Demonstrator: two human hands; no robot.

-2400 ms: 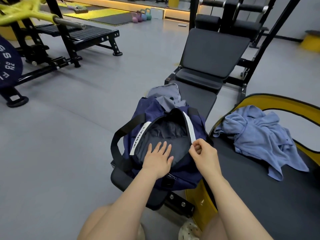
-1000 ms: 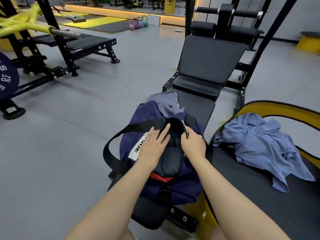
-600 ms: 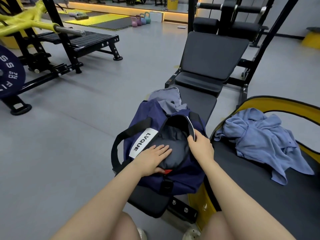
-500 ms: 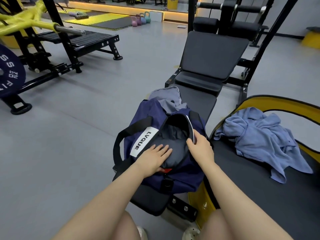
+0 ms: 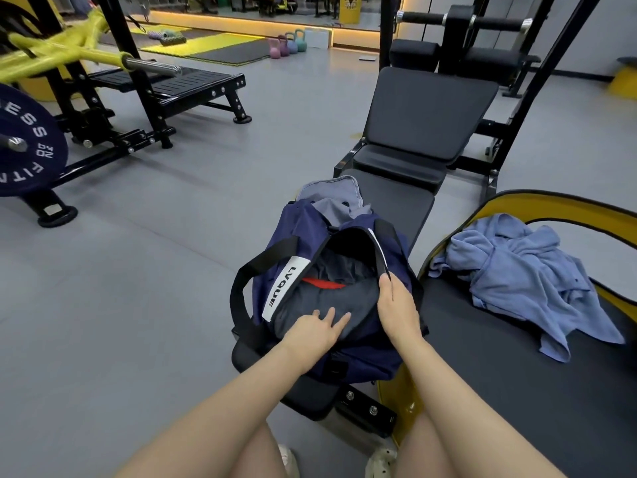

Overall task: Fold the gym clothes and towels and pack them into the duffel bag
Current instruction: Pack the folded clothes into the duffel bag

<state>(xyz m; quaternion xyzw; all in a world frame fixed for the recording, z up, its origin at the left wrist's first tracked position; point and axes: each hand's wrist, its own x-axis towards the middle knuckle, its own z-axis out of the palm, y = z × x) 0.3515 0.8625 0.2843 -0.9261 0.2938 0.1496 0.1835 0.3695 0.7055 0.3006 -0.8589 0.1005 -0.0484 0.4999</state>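
A navy duffel bag (image 5: 303, 229) with a white LVQUE label stands open on the near end of a black bench (image 5: 396, 198). Inside lies a dark grey folded garment (image 5: 331, 298) with a red trim. My left hand (image 5: 315, 332) presses flat on that garment with straight fingers. My right hand (image 5: 396, 305) pinches the bag's right opening edge and holds it up. A grey-blue cloth (image 5: 331, 198) sticks out at the bag's far end. A crumpled light blue towel (image 5: 524, 274) lies on the black and yellow platform (image 5: 517, 374) to the right.
The bench's raised backrest (image 5: 427, 112) stands behind the bag. A black and yellow weight machine (image 5: 103, 84) with a plate (image 5: 24, 143) fills the left. Several kettlebells (image 5: 287, 44) sit far back. Grey floor lies between.
My left hand slid back toward me on the dark garment, uncovering the red trim. My right hand moved up the bag's right edge and pulled the opening wider.
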